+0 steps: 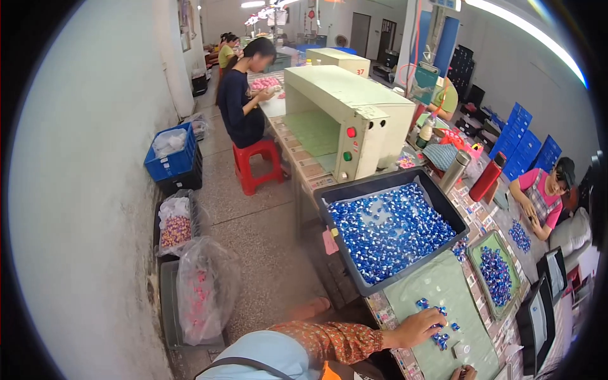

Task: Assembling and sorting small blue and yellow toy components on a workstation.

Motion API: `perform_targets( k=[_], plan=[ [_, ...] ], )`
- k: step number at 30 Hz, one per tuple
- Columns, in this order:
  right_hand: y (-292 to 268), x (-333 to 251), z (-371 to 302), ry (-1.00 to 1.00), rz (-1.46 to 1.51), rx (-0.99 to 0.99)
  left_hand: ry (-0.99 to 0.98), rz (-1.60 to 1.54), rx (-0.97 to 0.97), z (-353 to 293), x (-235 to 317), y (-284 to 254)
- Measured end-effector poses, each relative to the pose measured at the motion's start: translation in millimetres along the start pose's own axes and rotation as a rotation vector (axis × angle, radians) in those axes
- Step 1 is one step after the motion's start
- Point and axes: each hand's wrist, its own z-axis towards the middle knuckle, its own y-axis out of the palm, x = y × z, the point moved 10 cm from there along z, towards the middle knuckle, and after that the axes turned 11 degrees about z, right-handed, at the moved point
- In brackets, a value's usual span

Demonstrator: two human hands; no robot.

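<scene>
My left hand, in a rust-coloured patterned sleeve, reaches over the green mat. Its fingers curl down among small shiny blue-and-white pieces; what they pinch is hidden. At the lower edge, my right hand shows only in part. Its fingertips are drawn together, and I cannot make out anything between them. A small white cup-like piece stands on the mat between my hands. Just beyond the mat, a large dark tray holds many more of the blue-and-white pieces.
A smaller green tray of blue pieces lies to the right. Behind the dark tray stands a cream tunnel-shaped machine. A steel flask and a red flask stand nearby. Co-workers sit at far left and right.
</scene>
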Motion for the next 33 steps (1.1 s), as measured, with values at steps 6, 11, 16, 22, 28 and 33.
perform_targets(
  k=[6,11,16,22,28,33],
  plan=[
    [1.6,-10.2,1.6,0.025,-0.072,-0.052,-0.126,-0.055,-0.076,-3.2,-11.7,0.6],
    [-4.2,-26.3,1.5,0.054,-0.067,-0.039,-0.2,-0.026,-0.12,-2.4,-15.1,3.9],
    [-3.4,-30.0,1.6,0.06,-0.071,-0.074,-0.242,-0.037,-0.132,-3.6,-17.4,3.7],
    [-5.6,-20.2,-3.5,0.054,-0.001,0.002,-0.24,-0.01,-0.091,-1.4,-13.4,-2.4],
    [-13.3,-41.3,4.9,0.143,-0.048,-0.041,-0.148,0.055,-0.169,-1.6,-8.0,8.0],
    [-12.8,-31.5,3.8,0.02,0.215,0.109,-0.304,-0.079,-0.175,-12.4,-26.8,6.9]
  ],
)
